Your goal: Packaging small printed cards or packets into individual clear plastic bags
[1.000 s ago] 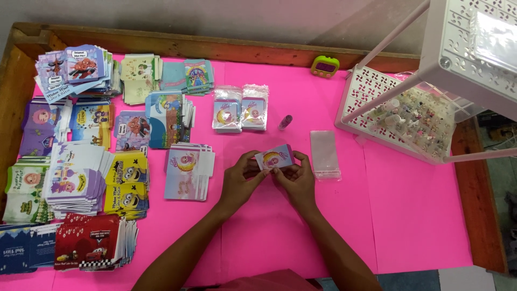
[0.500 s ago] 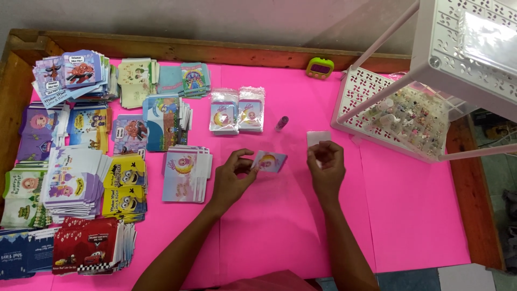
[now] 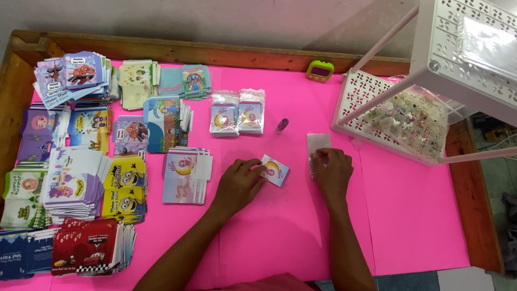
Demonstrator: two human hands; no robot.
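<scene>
My left hand (image 3: 241, 183) holds a small printed card (image 3: 276, 170) with a cartoon picture, just above the pink table cover (image 3: 280, 237). My right hand (image 3: 331, 171) rests on a stack of clear plastic sleeves (image 3: 318, 144), fingers pinching at its near end. Two bagged card packs (image 3: 238, 112) lie further back, and a small purple tube (image 3: 281, 125) lies between them and the sleeves.
Many stacks of colourful printed cards (image 3: 75, 178) cover the left half. A stack of pink cards (image 3: 186, 175) lies beside my left hand. A white plastic rack (image 3: 398, 116) with small trinkets stands at right. A green timer (image 3: 320, 70) sits by the wooden rim (image 3: 215, 51).
My hands, which held the card together, have parted. The right hand reached right to the clear sleeves and now rests on them; the left keeps the card.
</scene>
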